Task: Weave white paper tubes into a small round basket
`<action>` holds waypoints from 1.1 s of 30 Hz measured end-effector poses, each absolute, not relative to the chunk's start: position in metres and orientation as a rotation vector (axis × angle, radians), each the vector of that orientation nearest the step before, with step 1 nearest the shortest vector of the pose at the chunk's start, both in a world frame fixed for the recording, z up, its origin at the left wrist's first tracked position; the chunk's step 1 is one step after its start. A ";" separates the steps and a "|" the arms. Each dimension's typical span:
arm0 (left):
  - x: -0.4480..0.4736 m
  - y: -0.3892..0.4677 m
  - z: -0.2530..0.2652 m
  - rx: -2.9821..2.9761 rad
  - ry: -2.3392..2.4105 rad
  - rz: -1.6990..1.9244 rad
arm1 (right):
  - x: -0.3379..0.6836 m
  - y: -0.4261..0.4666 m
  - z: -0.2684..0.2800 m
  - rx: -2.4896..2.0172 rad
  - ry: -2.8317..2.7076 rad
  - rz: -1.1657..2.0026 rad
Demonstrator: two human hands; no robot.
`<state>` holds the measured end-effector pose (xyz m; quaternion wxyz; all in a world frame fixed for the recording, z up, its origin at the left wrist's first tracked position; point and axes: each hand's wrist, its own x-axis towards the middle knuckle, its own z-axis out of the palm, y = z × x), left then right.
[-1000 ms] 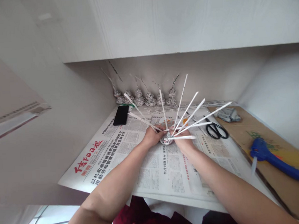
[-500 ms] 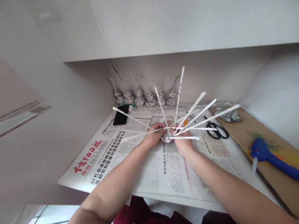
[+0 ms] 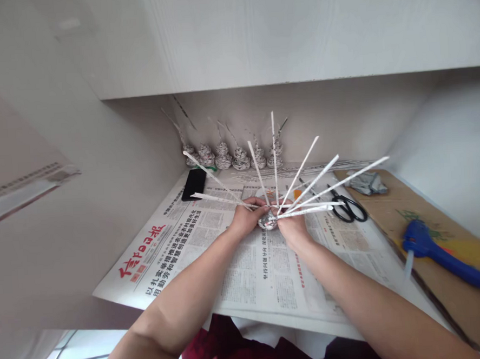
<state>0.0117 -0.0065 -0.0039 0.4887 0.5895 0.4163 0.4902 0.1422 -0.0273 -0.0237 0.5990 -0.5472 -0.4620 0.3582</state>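
The left hand [image 3: 246,218] and right hand [image 3: 294,229] grip a small woven paper piece [image 3: 268,221] between them, above the newspaper [image 3: 237,271]. Paper sticks [image 3: 304,168] fan out from it, far, left and right. Black scissors [image 3: 349,209] lie to the right.

The tall paper stick [image 3: 275,161], leaning right a second ago, now stands almost upright before the rightmost paper gourd [image 3: 280,159]. Since half a second ago, the nearer left stick [image 3: 219,200] has lifted, its tip reaching the phone [image 3: 193,182]; the nearest right stick [image 3: 303,212] now slants upward.
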 end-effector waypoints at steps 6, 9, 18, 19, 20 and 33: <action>0.013 -0.011 0.001 1.583 1.057 1.222 | 0.145 -0.024 -0.025 -1.262 -1.154 0.784; 0.013 -0.010 0.000 1.625 1.123 1.293 | 0.143 -0.024 -0.027 -1.274 -1.111 0.808; 0.010 -0.006 -0.002 1.603 1.187 1.386 | 0.144 -0.030 -0.022 -1.177 -1.175 0.777; 0.010 -0.005 -0.002 1.602 1.183 1.391 | 0.144 -0.031 -0.019 -1.161 -1.202 0.763; 0.010 -0.005 -0.001 1.605 1.171 1.393 | 0.144 -0.032 -0.017 -1.140 -1.226 0.755; 0.012 -0.005 -0.003 1.614 1.192 1.414 | 0.143 -0.036 -0.008 -1.179 -1.211 0.816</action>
